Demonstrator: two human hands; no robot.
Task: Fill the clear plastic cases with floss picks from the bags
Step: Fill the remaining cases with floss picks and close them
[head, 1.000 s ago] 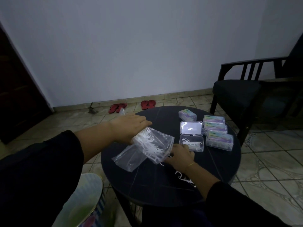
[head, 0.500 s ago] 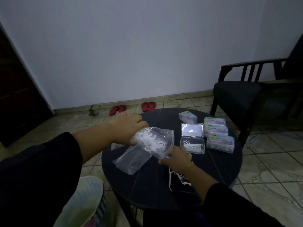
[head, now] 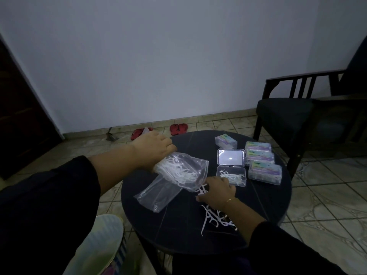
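More picks [head: 213, 216] out on table [head: 264, 197] — left hand [head: 154, 144] gripping bag [head: 178, 175]; right hand [head: 217, 190] pinching picks.

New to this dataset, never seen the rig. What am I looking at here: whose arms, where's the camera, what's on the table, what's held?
There is no machine: a person works bare-handed, filmed by one wide-angle camera on their head looking forward and down. The left hand grips a clear bag of white floss picks, tilted over a round dark table. The right hand is at the bag's mouth, fingers curled around a few picks. More loose picks lie on the table near that wrist. Beside the right hand sits an open case, its tray partly filled. Four closed cases stand past it.
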